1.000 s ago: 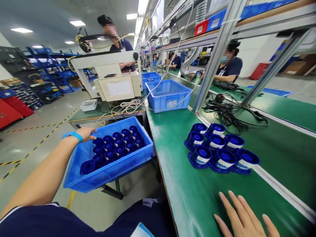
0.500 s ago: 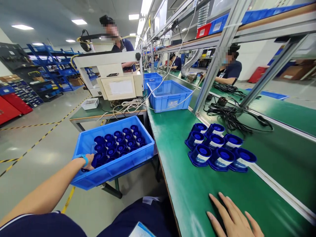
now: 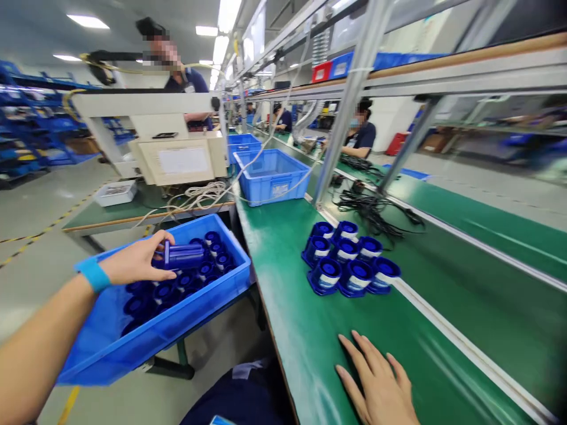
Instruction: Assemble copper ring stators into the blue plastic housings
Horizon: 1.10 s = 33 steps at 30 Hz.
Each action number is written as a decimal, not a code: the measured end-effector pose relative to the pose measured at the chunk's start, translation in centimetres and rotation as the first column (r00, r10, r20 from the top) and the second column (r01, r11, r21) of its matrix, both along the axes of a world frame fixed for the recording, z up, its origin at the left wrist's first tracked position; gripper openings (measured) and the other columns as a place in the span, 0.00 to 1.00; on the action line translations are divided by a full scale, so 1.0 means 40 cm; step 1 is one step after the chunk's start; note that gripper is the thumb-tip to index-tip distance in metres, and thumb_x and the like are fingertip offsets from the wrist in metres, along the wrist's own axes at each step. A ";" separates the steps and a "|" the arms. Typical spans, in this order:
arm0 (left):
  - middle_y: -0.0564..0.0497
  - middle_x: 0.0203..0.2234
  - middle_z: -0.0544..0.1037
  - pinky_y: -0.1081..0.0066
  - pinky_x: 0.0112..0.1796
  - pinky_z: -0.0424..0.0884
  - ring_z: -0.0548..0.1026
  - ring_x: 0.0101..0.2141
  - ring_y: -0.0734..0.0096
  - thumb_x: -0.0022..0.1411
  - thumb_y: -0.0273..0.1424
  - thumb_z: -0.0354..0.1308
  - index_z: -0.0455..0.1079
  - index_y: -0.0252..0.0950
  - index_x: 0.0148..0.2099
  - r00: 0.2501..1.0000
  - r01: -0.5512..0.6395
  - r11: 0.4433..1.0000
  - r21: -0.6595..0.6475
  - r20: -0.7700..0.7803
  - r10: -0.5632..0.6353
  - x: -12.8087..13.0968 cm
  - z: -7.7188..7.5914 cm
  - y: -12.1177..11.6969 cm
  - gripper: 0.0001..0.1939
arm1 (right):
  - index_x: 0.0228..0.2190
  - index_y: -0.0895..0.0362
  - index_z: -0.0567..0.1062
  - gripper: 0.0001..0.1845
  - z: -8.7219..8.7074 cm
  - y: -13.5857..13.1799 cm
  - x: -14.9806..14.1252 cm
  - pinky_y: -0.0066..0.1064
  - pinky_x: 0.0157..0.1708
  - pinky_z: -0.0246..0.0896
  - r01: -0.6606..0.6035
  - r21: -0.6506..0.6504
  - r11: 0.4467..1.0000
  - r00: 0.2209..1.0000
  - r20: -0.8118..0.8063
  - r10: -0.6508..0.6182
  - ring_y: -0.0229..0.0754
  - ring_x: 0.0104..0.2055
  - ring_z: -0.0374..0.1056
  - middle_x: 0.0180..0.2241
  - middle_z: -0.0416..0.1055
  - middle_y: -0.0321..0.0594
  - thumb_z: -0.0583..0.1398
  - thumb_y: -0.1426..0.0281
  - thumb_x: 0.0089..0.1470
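Observation:
My left hand (image 3: pixel 135 262) is closed round a dark blue plastic spool (image 3: pixel 183 255) and holds it on its side just above a blue bin (image 3: pixel 212 300) at my left. Several more blue spools (image 3: pixel 177 283) stand inside that bin. My right hand (image 3: pixel 378 386) lies flat and open on the green belt (image 3: pixel 301 330), fingers stretched forward. Ahead of it, a cluster of several blue spools with white labels (image 3: pixel 349 265) stands upright on the belt.
An empty blue bin (image 3: pixel 271 177) stands further up the belt, with black cables (image 3: pixel 376 212) by a metal post (image 3: pixel 341 112). A beige machine (image 3: pixel 177 156) and white cords sit on a side table. Other people work along the line behind.
My left hand dipped into the bin's near corner, then rose holding a spool. The view has swung left and my right hand stays flat on the belt.

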<state>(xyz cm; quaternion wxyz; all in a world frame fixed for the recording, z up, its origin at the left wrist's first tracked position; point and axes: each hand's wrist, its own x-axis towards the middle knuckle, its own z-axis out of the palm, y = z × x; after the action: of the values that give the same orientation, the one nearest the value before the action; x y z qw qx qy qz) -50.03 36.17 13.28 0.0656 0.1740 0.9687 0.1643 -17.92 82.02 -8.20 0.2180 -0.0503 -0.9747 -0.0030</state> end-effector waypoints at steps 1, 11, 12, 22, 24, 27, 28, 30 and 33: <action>0.54 0.46 0.75 0.68 0.50 0.69 0.74 0.47 0.62 0.39 0.52 0.70 0.60 0.42 0.52 0.998 0.051 0.991 0.122 -0.033 -0.048 0.008 -0.029 0.073 0.41 | 0.61 0.49 0.69 0.27 0.012 -0.007 -0.001 0.55 0.60 0.52 0.015 -0.025 1.000 0.999 0.035 -0.014 0.55 0.62 0.65 0.63 0.65 0.45 0.50 0.52 0.67; 0.42 0.47 0.78 0.53 0.51 0.76 0.80 0.47 0.55 0.60 0.51 0.45 0.58 0.39 0.50 0.814 -0.144 0.515 0.845 0.397 -0.425 0.115 -0.342 0.652 0.25 | 0.66 0.47 0.62 0.29 0.132 -0.039 -0.006 0.59 0.68 0.43 0.167 -0.312 0.935 0.937 0.344 -0.052 0.53 0.71 0.50 0.69 0.54 0.43 0.50 0.53 0.69; 0.41 0.48 0.78 0.53 0.52 0.76 0.79 0.48 0.55 0.59 0.48 0.46 0.60 0.38 0.51 0.784 -0.157 0.510 0.846 0.420 -0.456 0.112 -0.345 0.666 0.24 | 0.66 0.47 0.62 0.29 0.139 -0.040 -0.006 0.58 0.69 0.43 0.173 -0.324 0.930 0.934 0.355 -0.050 0.53 0.71 0.49 0.69 0.53 0.43 0.49 0.53 0.69; 0.42 0.50 0.77 0.48 0.60 0.67 0.73 0.55 0.48 0.49 0.36 0.53 0.65 0.35 0.57 0.884 0.103 0.686 0.720 0.250 -0.395 -0.004 -0.400 0.687 0.32 | 0.66 0.47 0.62 0.30 0.154 -0.038 -0.008 0.56 0.70 0.41 0.176 -0.391 0.903 0.933 0.359 -0.027 0.52 0.72 0.47 0.70 0.52 0.43 0.51 0.52 0.68; 0.42 0.49 0.78 0.48 0.64 0.61 0.71 0.57 0.47 0.50 0.36 0.54 0.68 0.35 0.55 0.903 0.171 0.717 0.676 0.183 -0.388 -0.036 -0.399 0.694 0.29 | 0.66 0.48 0.62 0.30 0.154 -0.039 -0.008 0.56 0.70 0.41 0.178 -0.391 0.903 0.932 0.362 -0.027 0.52 0.72 0.47 0.70 0.52 0.43 0.52 0.52 0.68; 0.40 0.58 0.72 0.50 0.67 0.54 0.66 0.62 0.48 0.52 0.36 0.54 0.66 0.35 0.58 0.930 0.219 0.737 0.639 0.093 -0.356 -0.065 -0.391 0.697 0.30 | 0.66 0.47 0.61 0.30 0.157 -0.041 -0.007 0.56 0.70 0.42 0.182 -0.390 0.903 0.929 0.369 -0.028 0.52 0.72 0.47 0.70 0.52 0.43 0.52 0.53 0.68; 0.39 0.61 0.68 0.49 0.67 0.53 0.64 0.64 0.48 0.54 0.36 0.53 0.63 0.34 0.61 0.941 0.219 0.739 0.637 0.063 -0.333 -0.067 -0.388 0.694 0.31 | 0.66 0.47 0.61 0.30 0.159 -0.041 -0.007 0.56 0.70 0.42 0.186 -0.389 0.902 0.928 0.370 -0.032 0.52 0.72 0.47 0.70 0.52 0.43 0.52 0.53 0.68; 0.36 0.64 0.63 0.47 0.66 0.54 0.61 0.65 0.47 0.58 0.38 0.51 0.57 0.33 0.65 0.957 0.218 0.734 0.643 0.008 -0.291 -0.055 -0.385 0.687 0.33 | 0.66 0.47 0.61 0.30 0.162 -0.041 -0.007 0.56 0.69 0.42 0.191 -0.386 0.903 0.928 0.371 -0.037 0.52 0.72 0.47 0.70 0.52 0.43 0.51 0.52 0.68; 0.35 0.64 0.62 0.47 0.61 0.65 0.66 0.62 0.46 0.59 0.45 0.57 0.51 0.35 0.68 0.949 0.271 0.714 0.646 -0.058 -0.309 -0.007 -0.388 0.689 0.39 | 0.66 0.47 0.62 0.30 0.157 -0.040 -0.005 0.56 0.69 0.44 0.178 -0.366 0.913 0.930 0.365 -0.035 0.52 0.71 0.48 0.70 0.53 0.42 0.50 0.51 0.68</action>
<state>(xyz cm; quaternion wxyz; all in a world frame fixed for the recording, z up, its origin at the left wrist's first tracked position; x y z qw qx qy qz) -50.29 63.71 -2.26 0.0528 0.3308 0.8107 0.4802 -18.12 80.41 -1.93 0.0256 -0.1457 -0.9740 0.1715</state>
